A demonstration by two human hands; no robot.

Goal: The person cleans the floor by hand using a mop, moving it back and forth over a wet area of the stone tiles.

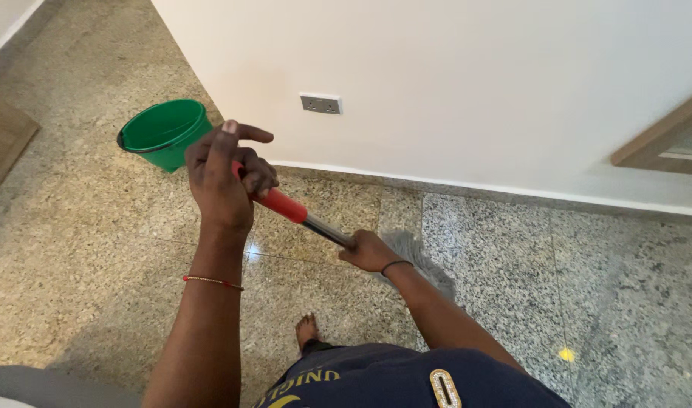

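My left hand point(223, 175) is closed around the red grip point(285, 204) at the top of a mop handle, with the index finger sticking out; a thin red bracelet sits on that forearm. My right hand point(368, 251), with a black band on its wrist, grips the metal shaft point(327, 229) lower down. The grey stringy mop head point(421, 261) lies on the polished granite floor just beyond my right hand, near the base of the white wall. A green bucket point(164, 133) stands on the floor behind my left hand, close to the wall.
My bare foot point(306, 330) rests on the floor below the handle. A wall socket point(321, 103) is set low in the white wall. A wooden frame point(663, 143) shows at the right, a wooden panel point(2, 136) at the left edge.
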